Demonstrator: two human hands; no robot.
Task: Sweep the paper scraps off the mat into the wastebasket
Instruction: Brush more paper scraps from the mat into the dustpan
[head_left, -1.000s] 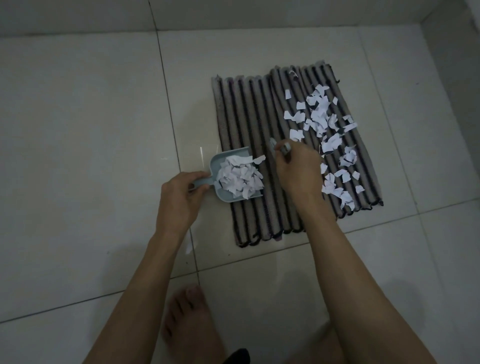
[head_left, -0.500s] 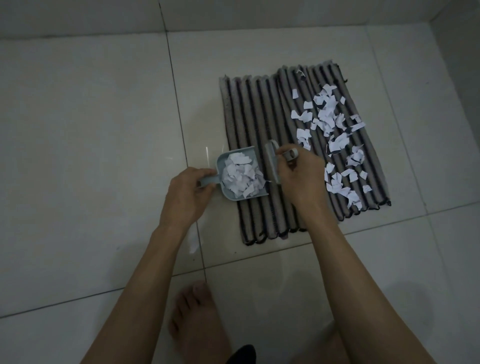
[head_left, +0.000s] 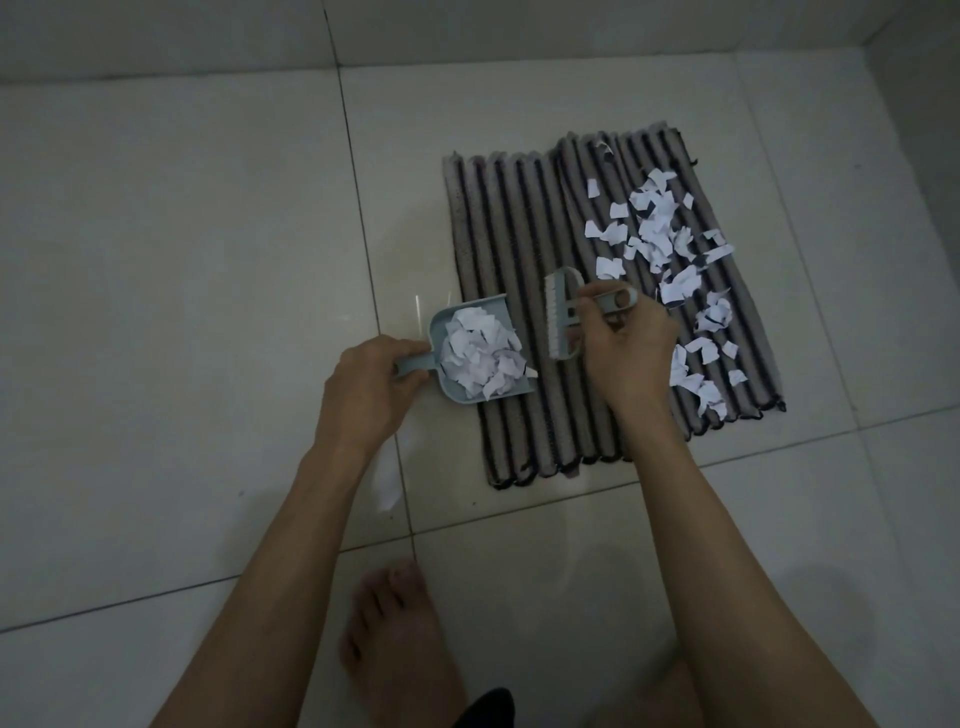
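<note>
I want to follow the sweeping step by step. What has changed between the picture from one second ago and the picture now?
The right hand turned the small brush so that its white bristles now show, facing the dustpan; earlier the hand hid most of it. One scrap at the dustpan's far corner is now inside with the pile. The left hand holds the dustpan handle as before, and the loose paper scraps lie unchanged on the right half of the mat.

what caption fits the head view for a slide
Left hand holds a scrap-filled dustpan at the striped mat; right hand holds a small brush.
</note>
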